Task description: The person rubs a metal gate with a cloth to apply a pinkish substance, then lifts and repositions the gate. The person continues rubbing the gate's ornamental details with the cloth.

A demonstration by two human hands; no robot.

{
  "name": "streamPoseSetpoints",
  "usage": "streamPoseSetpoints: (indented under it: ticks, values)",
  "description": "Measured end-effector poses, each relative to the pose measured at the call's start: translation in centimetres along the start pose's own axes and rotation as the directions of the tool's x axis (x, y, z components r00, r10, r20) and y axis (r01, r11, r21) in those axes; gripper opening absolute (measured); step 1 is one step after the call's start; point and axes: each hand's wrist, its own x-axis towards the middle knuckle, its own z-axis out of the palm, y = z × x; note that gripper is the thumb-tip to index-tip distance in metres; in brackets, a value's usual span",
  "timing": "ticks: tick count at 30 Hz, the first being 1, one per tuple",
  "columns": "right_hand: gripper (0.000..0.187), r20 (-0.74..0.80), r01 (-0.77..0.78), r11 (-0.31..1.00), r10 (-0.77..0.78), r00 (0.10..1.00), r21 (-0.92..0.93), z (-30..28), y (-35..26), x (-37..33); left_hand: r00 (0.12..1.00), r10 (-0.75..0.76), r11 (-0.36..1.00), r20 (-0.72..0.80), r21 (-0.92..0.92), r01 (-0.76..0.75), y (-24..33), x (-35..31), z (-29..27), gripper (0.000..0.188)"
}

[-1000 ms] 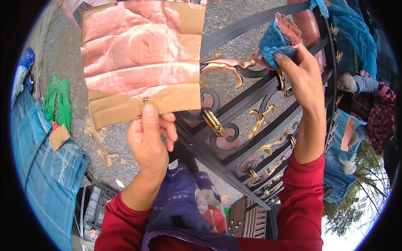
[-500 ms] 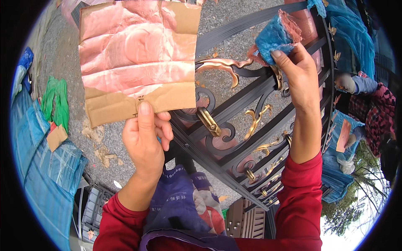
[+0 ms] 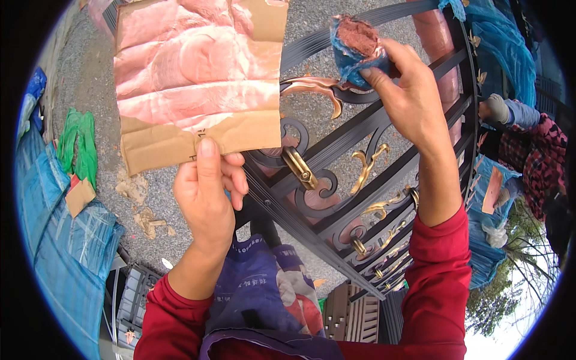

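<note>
In my left hand [image 3: 209, 201] is the lower edge of a piece of cardboard [image 3: 153, 153], thumb in front and fingers behind. Shiny pink paint coats most of its face, leaving bare brown along the bottom. My right hand [image 3: 411, 99] grips a paint pad wrapped in blue plastic [image 3: 357, 51]; its rough reddish-pink face shows at the top. The pad is apart from the cardboard, above a black metal gate [image 3: 336, 198] with scrolls. Gold colours several ornaments of the gate, and a leaf-shaped scroll [image 3: 318, 90] near the pad looks copper-pink.
Blue sheeting [image 3: 72, 240] and a green plastic bag [image 3: 78, 144] lie at the left on gravelly ground. At the right, another person in a checked sleeve [image 3: 543, 162] and gloves holds a pink-coated board [image 3: 492, 191]. Blue wrapping [image 3: 498, 54] hangs at the far right.
My right hand has moved left with the pad, nearer the cardboard, and turned it so its reddish face shows more. The cardboard in my left hand has shifted slightly upward.
</note>
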Motion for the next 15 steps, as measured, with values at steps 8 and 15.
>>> streamPoseSetpoints:
  ticks: [8,15]
  values:
    - [0.029,-0.123,-0.097,0.959,0.134,0.983,0.266,-1.3,2.2,-0.8,1.000,-0.005,1.000,-0.003,-0.003,0.005,-0.2,0.0,0.0,0.044]
    - [0.040,0.080,0.105,0.986,-0.095,0.992,-0.133,-1.2,4.5,-1.0,1.000,0.026,1.000,-0.013,0.012,-0.026,-0.3,0.0,0.5,0.044]
